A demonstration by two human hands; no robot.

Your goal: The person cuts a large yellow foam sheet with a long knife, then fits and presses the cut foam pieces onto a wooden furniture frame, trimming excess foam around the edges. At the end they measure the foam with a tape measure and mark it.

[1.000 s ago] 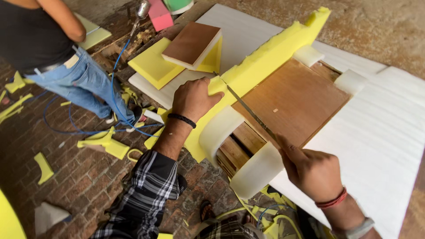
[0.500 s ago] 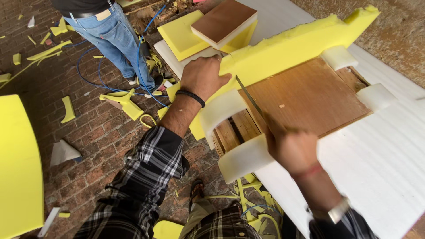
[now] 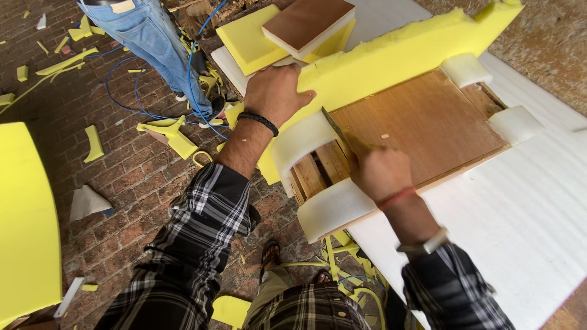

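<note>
Pressing down on the near end of a long yellow foam strip (image 3: 391, 58), the left hand (image 3: 276, 91) is laid flat with its fingers spread over the foam. The strip is stood on edge along the far edge of a wooden panel (image 3: 422, 125), which is carried by a white foam sheet (image 3: 520, 208). A thin blade (image 3: 335, 129) is gripped in the closed right hand (image 3: 380, 172), with its tip held at the foot of the yellow strip, near the panel's left corner. White foam pads (image 3: 333, 208) are wrapped over the corners of the panel; wooden slats are seen between the two near ones. Beyond the left hand, a smaller wooden board (image 3: 309, 21) is rested on yellow foam pieces (image 3: 247, 40). A second person's jeans-clad legs (image 3: 156, 43) are seen on the brick floor (image 3: 110, 183), among yellow offcuts and a blue cable (image 3: 122, 104).
</note>
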